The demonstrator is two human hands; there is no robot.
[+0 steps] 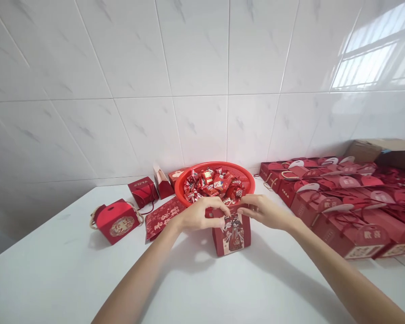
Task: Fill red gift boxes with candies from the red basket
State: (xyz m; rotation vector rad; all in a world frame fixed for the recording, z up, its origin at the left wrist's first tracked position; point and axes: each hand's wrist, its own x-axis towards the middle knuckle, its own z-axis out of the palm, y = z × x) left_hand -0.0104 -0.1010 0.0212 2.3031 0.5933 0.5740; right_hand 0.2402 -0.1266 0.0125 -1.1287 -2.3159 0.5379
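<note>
A dark red paper gift box (234, 236) with printed figures on its front stands upright on the white table. My left hand (202, 213) grips its upper left edge, thumb in front and fingers over the top. At the upper right corner, my right hand (261, 210) has its fingers closed on the rim. Both hands partly cover the top of the box, so its inside is hidden. Right behind it sits a red plastic basket (249, 173) heaped with red-wrapped candies (211, 182).
To the left are a red box with rope handles (118, 220), a flat printed red packet (164, 216), a small corded box (142, 191) and an upright box (162, 182). Rows of red gift boxes (351, 225) fill the right side, with a cardboard carton (374, 146) behind. A tiled wall (199, 130) bounds the table.
</note>
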